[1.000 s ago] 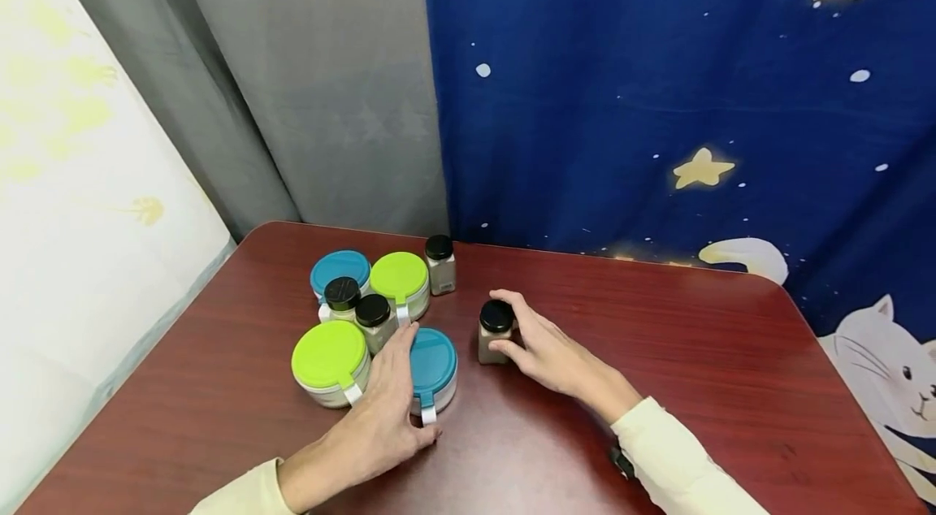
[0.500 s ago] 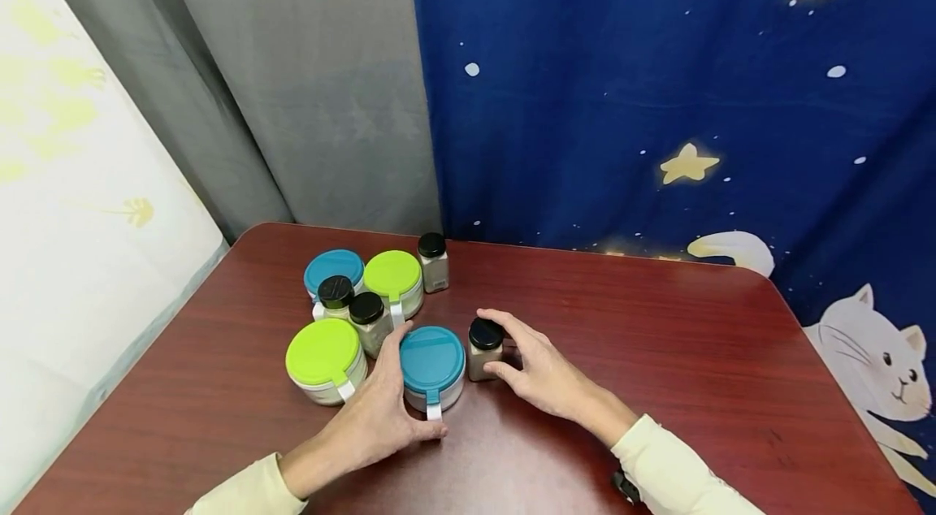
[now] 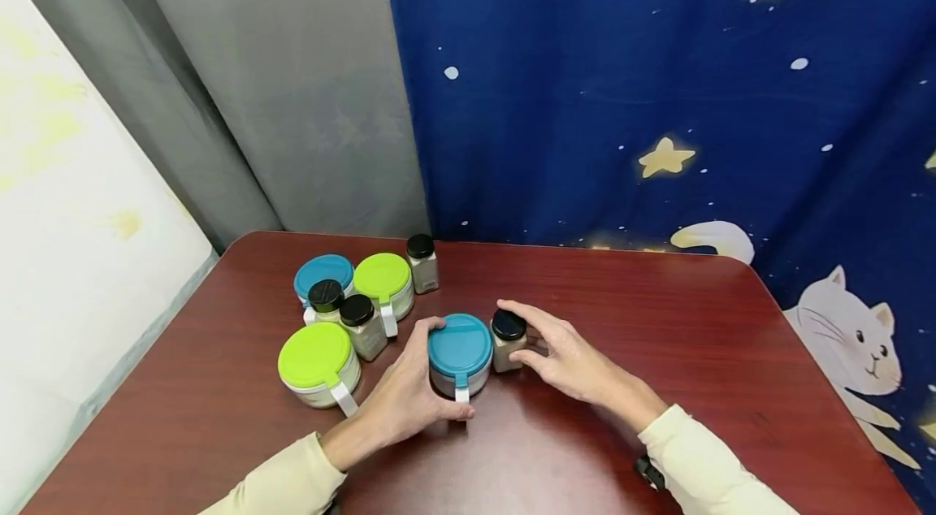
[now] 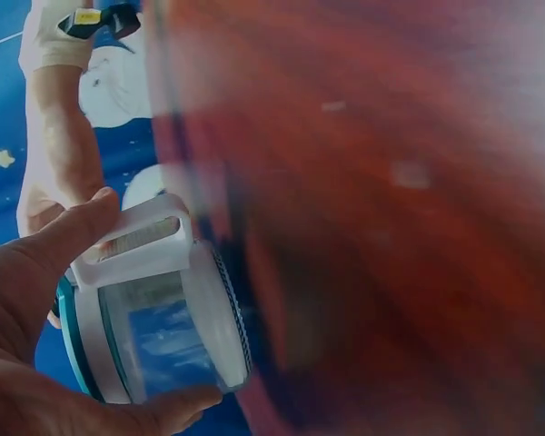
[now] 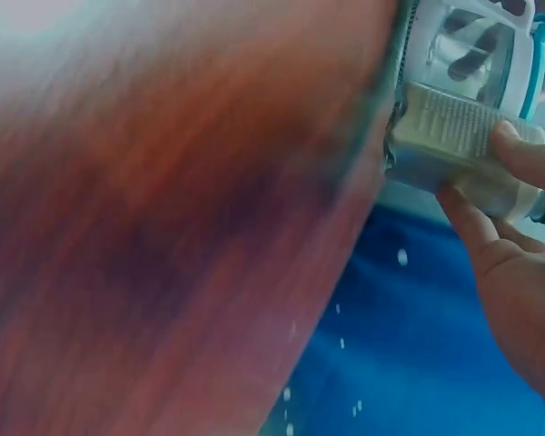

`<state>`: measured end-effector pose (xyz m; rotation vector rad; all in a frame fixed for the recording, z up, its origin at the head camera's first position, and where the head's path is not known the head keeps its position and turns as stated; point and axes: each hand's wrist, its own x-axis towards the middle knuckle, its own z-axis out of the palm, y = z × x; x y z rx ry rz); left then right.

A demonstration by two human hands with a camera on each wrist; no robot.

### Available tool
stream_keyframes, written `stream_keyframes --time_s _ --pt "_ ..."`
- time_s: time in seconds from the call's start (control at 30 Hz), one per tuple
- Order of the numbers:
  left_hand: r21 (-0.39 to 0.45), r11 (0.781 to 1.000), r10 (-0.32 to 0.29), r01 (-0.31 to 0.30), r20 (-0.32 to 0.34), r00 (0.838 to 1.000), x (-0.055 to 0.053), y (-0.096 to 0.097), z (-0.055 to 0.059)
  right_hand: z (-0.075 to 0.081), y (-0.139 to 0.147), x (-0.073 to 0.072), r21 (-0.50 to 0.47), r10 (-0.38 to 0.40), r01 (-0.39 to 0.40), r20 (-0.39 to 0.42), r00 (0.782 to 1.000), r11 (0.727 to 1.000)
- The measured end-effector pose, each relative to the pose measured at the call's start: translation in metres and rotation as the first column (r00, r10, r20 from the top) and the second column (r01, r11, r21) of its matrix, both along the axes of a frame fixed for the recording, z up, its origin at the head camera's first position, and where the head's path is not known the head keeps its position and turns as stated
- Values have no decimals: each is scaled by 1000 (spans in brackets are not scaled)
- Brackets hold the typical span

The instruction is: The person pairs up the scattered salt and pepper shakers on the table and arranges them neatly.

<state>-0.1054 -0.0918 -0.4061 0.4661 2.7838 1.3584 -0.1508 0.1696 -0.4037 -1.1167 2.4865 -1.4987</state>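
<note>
The left hand (image 3: 405, 399) curls around the blue-lidded jar (image 3: 460, 344); the right hand (image 3: 569, 357) pinches the black-capped bottle (image 3: 508, 346) just right of it. Apparent progress: pair adjacent, release pending. Six other containers (image 3: 314, 355) stand left.

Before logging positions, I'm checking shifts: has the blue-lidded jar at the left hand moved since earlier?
Yes, rightward: in the head view, the blue-lidded jar was mostly left of the blue curtain's lower-left corner; now mostly right.
</note>
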Motion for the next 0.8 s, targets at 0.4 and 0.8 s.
stream_keyframes --time_s 0.4,0.8 --pt "19 988 -150 152 -61 987 -46 70 15 22 78 -7 -24 -196 195 -62 979 981" --pt "-77 968 -245 238 -98 965 -99 155 11 23 159 -25 -32 -322 324 57 945 945"
